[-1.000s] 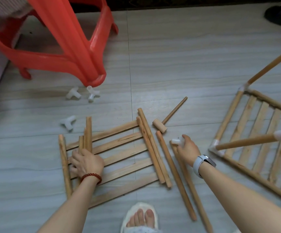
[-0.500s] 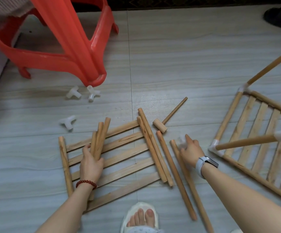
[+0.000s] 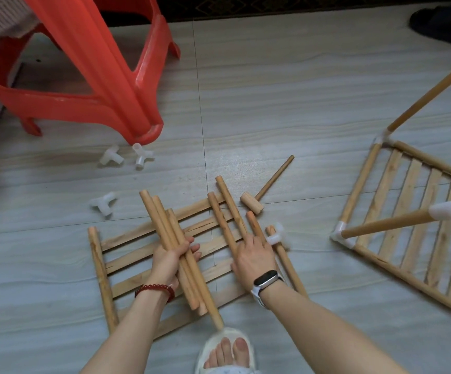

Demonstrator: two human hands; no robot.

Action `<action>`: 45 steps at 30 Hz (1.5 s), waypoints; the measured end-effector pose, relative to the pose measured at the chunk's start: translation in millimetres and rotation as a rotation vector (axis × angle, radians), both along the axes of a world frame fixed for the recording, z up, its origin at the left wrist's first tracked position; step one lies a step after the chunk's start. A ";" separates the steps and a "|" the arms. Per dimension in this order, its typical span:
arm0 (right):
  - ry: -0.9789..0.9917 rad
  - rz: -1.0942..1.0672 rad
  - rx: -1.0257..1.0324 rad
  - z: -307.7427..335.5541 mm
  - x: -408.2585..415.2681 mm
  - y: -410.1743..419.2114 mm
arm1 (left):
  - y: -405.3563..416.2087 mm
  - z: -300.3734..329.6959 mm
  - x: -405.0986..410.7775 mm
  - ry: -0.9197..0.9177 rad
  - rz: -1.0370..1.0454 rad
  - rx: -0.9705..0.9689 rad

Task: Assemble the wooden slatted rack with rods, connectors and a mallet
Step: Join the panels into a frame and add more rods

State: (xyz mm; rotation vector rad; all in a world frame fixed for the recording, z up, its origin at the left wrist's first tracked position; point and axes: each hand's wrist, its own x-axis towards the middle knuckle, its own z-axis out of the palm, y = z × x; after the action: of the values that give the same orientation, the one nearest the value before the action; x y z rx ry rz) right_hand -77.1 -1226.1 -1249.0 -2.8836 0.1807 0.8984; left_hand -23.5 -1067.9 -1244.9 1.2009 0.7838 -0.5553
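My left hand (image 3: 169, 259) grips a bundle of three wooden rods (image 3: 162, 222), lifted and slanting over the loose slatted panel (image 3: 98, 265) on the floor. My right hand (image 3: 254, 255) lies palm down with its fingers spread over the rods (image 3: 224, 220) at the panel's right side. A white connector (image 3: 277, 237), blurred, sits on a rod end against that hand's outer edge. The small wooden mallet (image 3: 251, 202) lies just beyond the rods. Three loose white connectors lie to the left (image 3: 112, 156) (image 3: 142, 155) (image 3: 104, 203).
A partly built rack (image 3: 407, 211) with slats, rods and white corner connectors stands at the right. A red plastic stool (image 3: 97, 76) is at the upper left. My foot in a white slipper (image 3: 227, 352) is at the bottom. A dark shoe (image 3: 440, 20) sits top right.
My left hand has picked up the three rods from the panel and swung them over to the right. My right hand has shifted left from the connector onto the floor rods.
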 end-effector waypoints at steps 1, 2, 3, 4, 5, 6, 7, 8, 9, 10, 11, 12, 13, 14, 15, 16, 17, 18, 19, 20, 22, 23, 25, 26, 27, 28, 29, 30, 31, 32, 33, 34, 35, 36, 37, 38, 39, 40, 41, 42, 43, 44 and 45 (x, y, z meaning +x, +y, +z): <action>-0.026 -0.026 -0.001 -4.2 0.1 3.8 | 3.1 -0.7 -0.9 -0.002 0.001 0.000; 0.005 -0.051 0.051 -4.7 0.8 5.0 | 5.7 -0.2 -1.6 -0.006 -0.001 0.010; -0.037 -0.110 0.106 -4.8 0.9 4.2 | 8.1 0.9 -1.8 -0.010 -0.003 0.029; -0.032 -0.201 0.163 -4.5 0.6 2.5 | 10.4 3.5 -2.1 -0.020 -0.007 0.050; -0.004 -0.264 0.249 -4.3 0.4 -0.1 | 12.4 6.6 -1.4 -0.031 -0.017 0.078; -0.016 -0.313 0.326 -1.9 0.8 -4.0 | 13.9 10.0 -0.1 -0.045 -0.031 0.109; -0.049 -0.350 0.408 4.8 1.2 -7.9 | 14.8 13.3 1.4 -0.060 -0.048 0.136; -0.076 -0.385 0.476 15.9 0.8 -12.2 | 14.1 18.0 3.6 -0.075 -0.068 0.155; -0.098 -0.428 0.545 28.9 1.7 -18.3 | 11.6 23.4 6.3 -0.090 -0.086 0.166; -0.134 -0.478 0.618 46.7 2.6 -26.5 | 4.9 33.0 9.6 -0.111 -0.101 0.172; -0.185 -0.527 0.685 65.7 4.0 -34.4 | -2.3 42.6 13.6 -0.145 -0.117 0.186; -0.255 -0.587 0.744 92.4 4.6 -44.9 | -14.5 57.7 17.9 -0.193 -0.139 0.197; -0.316 -0.652 0.806 114.6 5.7 -55.8 | -27.6 73.0 21.8 -0.245 -0.161 0.203; -0.378 -0.707 0.862 141.0 6.6 -67.7 | -43.8 91.6 25.3 -0.300 -0.181 0.193; -0.434 -0.744 0.908 162.6 6.3 -79.6 | -59.6 109.1 28.6 -0.350 -0.198 0.176; -0.509 -0.771 0.958 188.0 4.1 -92.2 | -77.4 129.3 30.7 -0.398 -0.219 0.148; -0.597 -0.804 1.019 208.2 0.1 -104.6 | -94.3 149.1 31.0 -0.441 -0.240 0.116; -0.707 -0.834 1.062 234.1 -9.4 -119.9 | -114.4 174.1 26.8 -0.489 -0.271 0.080; -0.813 -0.858 1.096 253.9 -17.4 -134.9 | -132.8 196.4 22.4 -0.532 -0.304 0.050; -0.903 -0.875 1.126 268.9 -22.9 -146.5 | -147.6 213.2 18.7 -0.570 -0.332 0.028; -1.100 -0.899 1.146 299.5 -39.9 -169.7 | -175.7 249.2 2.8 -0.640 -0.403 -0.003; -1.187 -0.902 1.142 310.2 -46.4 -178.9 | -187.4 263.4 -5.9 -0.675 -0.436 -0.008; -1.308 -0.927 1.119 323.6 -52.2 -188.1 | -203.8 280.8 -20.2 -0.738 -0.492 0.012; -1.350 -0.944 1.103 328.7 -53.8 -190.1 | -209.8 285.6 -27.1 -0.762 -0.513 0.035; -1.381 -0.955 1.090 332.3 -56.2 -190.4 | -213.6 288.2 -34.4 -0.774 -0.533 0.061; -1.398 -0.952 1.075 333.3 -57.5 -191.0 | -215.6 288.5 -40.2 -0.783 -0.549 0.090; -1.408 -0.941 1.066 333.1 -60.0 -191.0 | -215.7 289.1 -45.6 -0.788 -0.562 0.127; -1.412 -0.924 1.062 332.1 -62.0 -190.5 | -214.3 288.4 -48.8 -0.784 -0.563 0.164; -1.422 -0.907 1.062 331.9 -63.6 -190.1 | -212.0 289.0 -49.9 -0.775 -0.548 0.198; -1.437 -0.890 1.060 332.0 -64.5 -190.9 | -210.1 289.6 -49.1 -0.761 -0.522 0.226; -1.450 -0.871 1.058 333.6 -65.4 -191.9 | -207.8 291.8 -47.6 -0.744 -0.489 0.247; -1.454 -0.858 1.054 335.1 -65.6 -193.0 | -206.0 293.4 -47.0 -0.725 -0.456 0.256; -1.454 -0.862 1.060 336.9 -64.9 -193.9 | -204.3 295.0 -46.7 -0.712 -0.429 0.252; -1.450 -0.880 1.083 338.6 -64.3 -194.2 | -203.0 296.4 -46.8 -0.704 -0.414 0.248; -1.443 -0.898 1.114 339.5 -63.5 -194.0 | -201.5 296.8 -46.6 -0.702 -0.409 0.247; -1.437 -0.906 1.134 339.7 -62.5 -193.8 | -200.5 296.5 -45.1 -0.705 -0.409 0.255; -1.434 -0.904 1.138 339.1 -62.0 -193.3 | -200.2 295.4 -43.0 -0.709 -0.409 0.270; -1.431 -0.889 1.132 338.3 -61.2 -192.4 | -199.7 294.2 -40.1 -0.718 -0.406 0.293; -1.426 -0.862 1.122 336.7 -61.0 -191.1 | -199.8 292.6 -37.4 -0.725 -0.401 0.315; -1.417 -0.829 1.111 334.4 -60.9 -190.0 | -200.8 290.8 -35.5 -0.730 -0.397 0.331; -1.408 -0.797 1.099 331.3 -60.7 -188.9 | -201.8 289.2 -34.5 -0.735 -0.395 0.341; -1.398 -0.774 1.082 327.3 -60.9 -188.1 | -203.4 287.2 -34.8 -0.737 -0.399 0.343; -1.390 -0.761 1.066 324.5 -61.0 -187.7 | -204.8 286.0 -35.6 -0.740 -0.405 0.343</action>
State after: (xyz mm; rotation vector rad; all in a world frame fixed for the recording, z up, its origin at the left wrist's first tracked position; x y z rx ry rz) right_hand -138.1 -1413.8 -924.4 -1.5773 0.4050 -0.8941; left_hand -59.2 -1272.7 -958.8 1.7519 -0.0067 -0.2595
